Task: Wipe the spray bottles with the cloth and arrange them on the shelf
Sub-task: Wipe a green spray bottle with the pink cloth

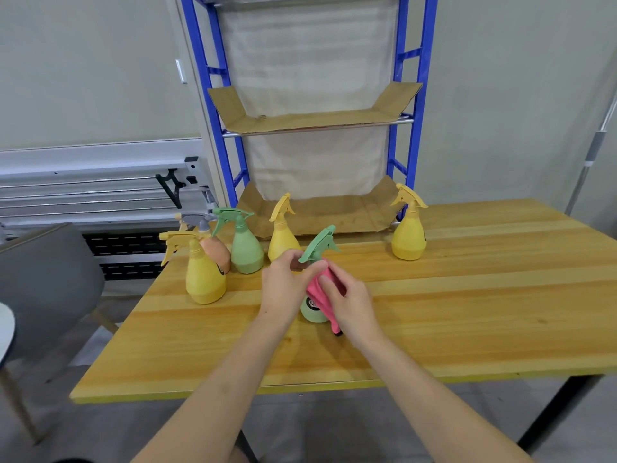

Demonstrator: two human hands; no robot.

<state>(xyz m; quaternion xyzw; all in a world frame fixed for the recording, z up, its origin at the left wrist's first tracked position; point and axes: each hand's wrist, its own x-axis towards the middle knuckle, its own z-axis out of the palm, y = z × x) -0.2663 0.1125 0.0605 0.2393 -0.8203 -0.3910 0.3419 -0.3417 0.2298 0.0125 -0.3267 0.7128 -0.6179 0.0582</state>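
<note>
A green spray bottle (313, 312) stands tilted on the wooden table (467, 312). My left hand (283, 285) grips its neck just under the green trigger head. My right hand (347, 302) presses a pink cloth (319, 289) against the bottle's upper body. At the back left of the table stand a yellow bottle (203, 279), an orange one (217, 250), a green one (246, 250) and another yellow one (283, 238). A further yellow bottle (409, 237) stands alone at the back right. Behind the table rises the blue shelf (417, 95), its cardboard-lined levels bare.
A grey chair (46, 289) stands left of the table, with a white round edge (6, 335) at the far left. Metal rails run along the wall at the left. A grey pole (591, 155) leans at the right.
</note>
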